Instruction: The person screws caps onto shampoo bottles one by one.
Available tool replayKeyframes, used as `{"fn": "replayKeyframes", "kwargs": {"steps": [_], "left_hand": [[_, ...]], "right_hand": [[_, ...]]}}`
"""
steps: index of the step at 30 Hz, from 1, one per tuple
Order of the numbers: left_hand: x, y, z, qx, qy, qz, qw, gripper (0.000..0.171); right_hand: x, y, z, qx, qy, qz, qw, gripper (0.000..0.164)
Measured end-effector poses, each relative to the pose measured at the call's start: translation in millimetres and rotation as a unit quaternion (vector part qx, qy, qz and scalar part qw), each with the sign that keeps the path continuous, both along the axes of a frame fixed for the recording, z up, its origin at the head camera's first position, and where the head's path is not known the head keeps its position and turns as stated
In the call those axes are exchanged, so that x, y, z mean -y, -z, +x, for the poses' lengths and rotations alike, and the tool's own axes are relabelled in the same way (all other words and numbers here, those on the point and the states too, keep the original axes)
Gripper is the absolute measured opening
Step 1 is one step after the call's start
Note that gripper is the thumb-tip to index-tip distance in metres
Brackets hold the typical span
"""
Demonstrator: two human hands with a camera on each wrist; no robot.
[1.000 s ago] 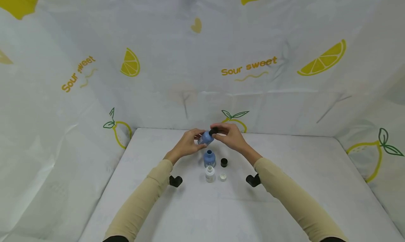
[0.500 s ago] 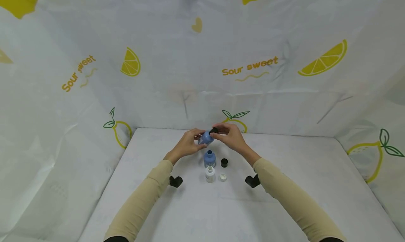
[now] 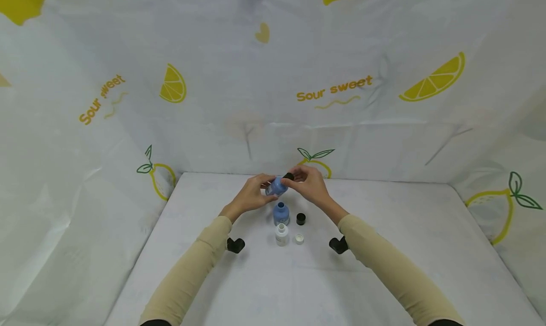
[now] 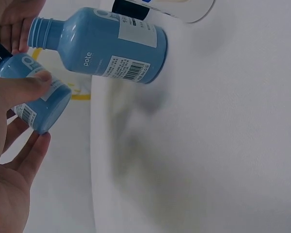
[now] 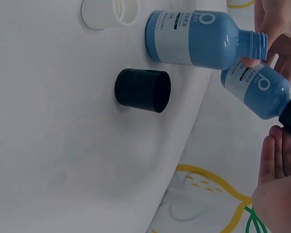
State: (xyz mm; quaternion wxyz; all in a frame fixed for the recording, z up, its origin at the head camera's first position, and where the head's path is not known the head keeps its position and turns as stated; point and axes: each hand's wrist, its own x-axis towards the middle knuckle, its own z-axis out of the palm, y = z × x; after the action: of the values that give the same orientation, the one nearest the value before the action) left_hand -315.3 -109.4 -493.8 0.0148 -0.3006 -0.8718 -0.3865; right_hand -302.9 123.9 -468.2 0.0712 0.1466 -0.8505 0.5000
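My left hand [image 3: 250, 194] grips a small blue bottle [image 3: 276, 187] round its body, tilted with its neck up to the right. On that neck sits a black cap [image 3: 289, 176], pinched between the thumb and fingers of my right hand [image 3: 311, 184]. Just nearer than the hands, a second blue bottle [image 3: 281, 215] stands upright and uncapped, its threaded neck bare in the left wrist view. To its right a loose black cap [image 5: 141, 90] rests on the table. An uncapped white bottle [image 3: 281, 236] stands in front, beside a small white cap [image 3: 299, 239].
The white-covered table [image 3: 264, 288] meets a hanging white sheet [image 3: 222, 141] with lemon prints close behind the hands. Black angular pieces [image 3: 235, 245] stick out at both forearms, to either side of the bottles.
The right hand's fingers have shifted round the black cap, and its thumb now lies lower towards the bottle's shoulder. The left hand and the standing bottles stay put; the view shifts slightly.
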Motion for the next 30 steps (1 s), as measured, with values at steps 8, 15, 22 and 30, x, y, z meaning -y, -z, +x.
{"fn": "replayKeyframes", "kwargs": {"steps": [8, 15, 22, 30], "left_hand": [[0.4, 2.5, -0.3, -0.004, -0.001, -0.004, 1.0000, 0.059], [0.1, 0.1, -1.6, -0.005, -0.003, 0.000, 1.0000, 0.057], [-1.0, -2.8, -1.3, 0.000, -0.001, 0.009, 1.0000, 0.057], [0.6, -2.7, -1.5, -0.002, 0.000, 0.006, 1.0000, 0.056]], "right_hand": [[1.4, 4.1, -0.1, 0.010, 0.014, 0.005, 1.000, 0.038], [-2.1, 1.0, -0.1, 0.022, -0.033, -0.012, 0.999, 0.048], [-11.3, -3.9, -5.1, -0.013, -0.148, -0.042, 0.988, 0.052], [-10.6, -4.6, -7.1, 0.002, -0.168, -0.052, 0.984, 0.039]]}}
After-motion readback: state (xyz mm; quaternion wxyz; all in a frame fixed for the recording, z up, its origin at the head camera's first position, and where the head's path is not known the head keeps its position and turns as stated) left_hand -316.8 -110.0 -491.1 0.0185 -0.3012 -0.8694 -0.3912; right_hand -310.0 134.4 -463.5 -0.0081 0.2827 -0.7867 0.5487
